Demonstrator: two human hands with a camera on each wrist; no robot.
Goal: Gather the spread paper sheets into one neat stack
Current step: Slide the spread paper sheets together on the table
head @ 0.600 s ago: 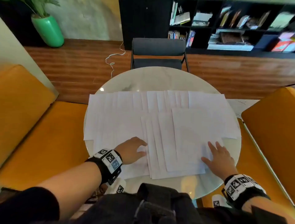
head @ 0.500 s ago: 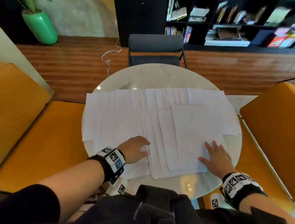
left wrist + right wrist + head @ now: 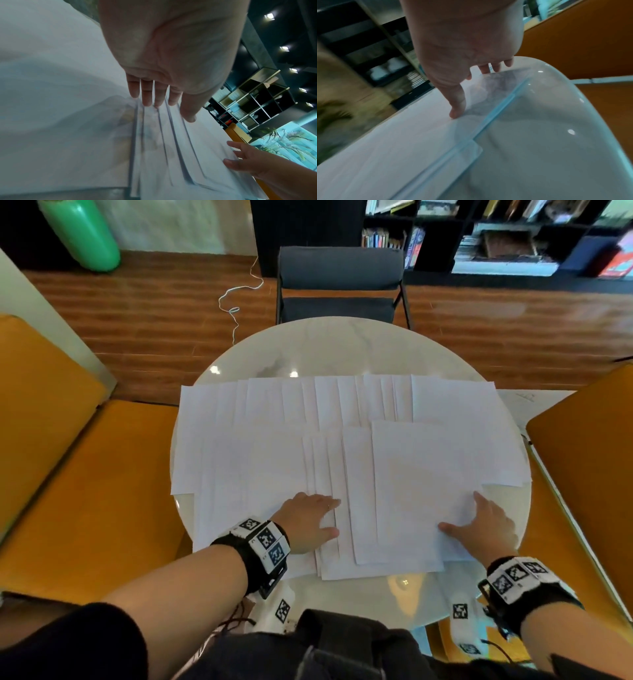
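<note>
Round white bench (image 3: pixel 349 350), orange seats either side, dark chair beyond. Sheets (image 3: pixel 342 446) fanned in two overlapping rows across most of it (none squared up yet). Left hand (image 3: pixel 308 522) flat on near row's stepped edges, fingers straight. Right hand (image 3: pixel 486 529) spread flat on rightmost sheet. Gathering barely begun; nearly all left.
</note>
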